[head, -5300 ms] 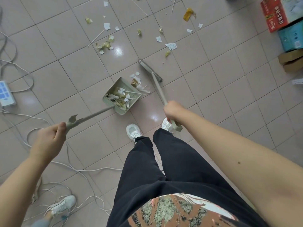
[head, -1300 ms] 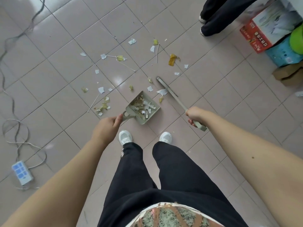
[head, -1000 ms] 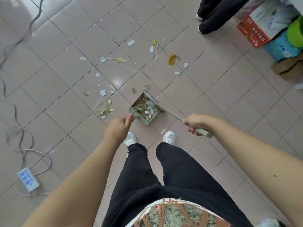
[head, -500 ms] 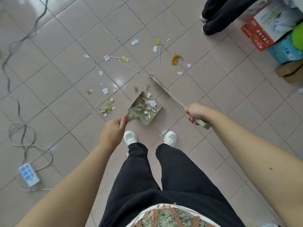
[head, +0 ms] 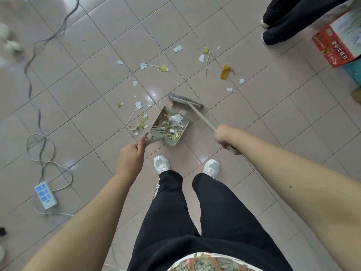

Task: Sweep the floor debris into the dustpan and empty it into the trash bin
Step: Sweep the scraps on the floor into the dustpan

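left hand [head: 130,159] fingers clamp dustpan [head: 172,142] handle | right hand [head: 222,134] fingers clamp broom [head: 201,118] handle

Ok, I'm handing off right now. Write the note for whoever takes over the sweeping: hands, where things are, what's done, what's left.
The left hand grips the dustpan's handle. The dustpan rests on the floor, partly filled with scraps.
The right hand grips the broom's handle. The broom head is at the pan's open mouth.
Done: some debris is in the pan.
Left: a small pile beside the pan's left side, and scattered scraps beyond, including a yellow piece. Then empty the pan; no trash bin is in view.
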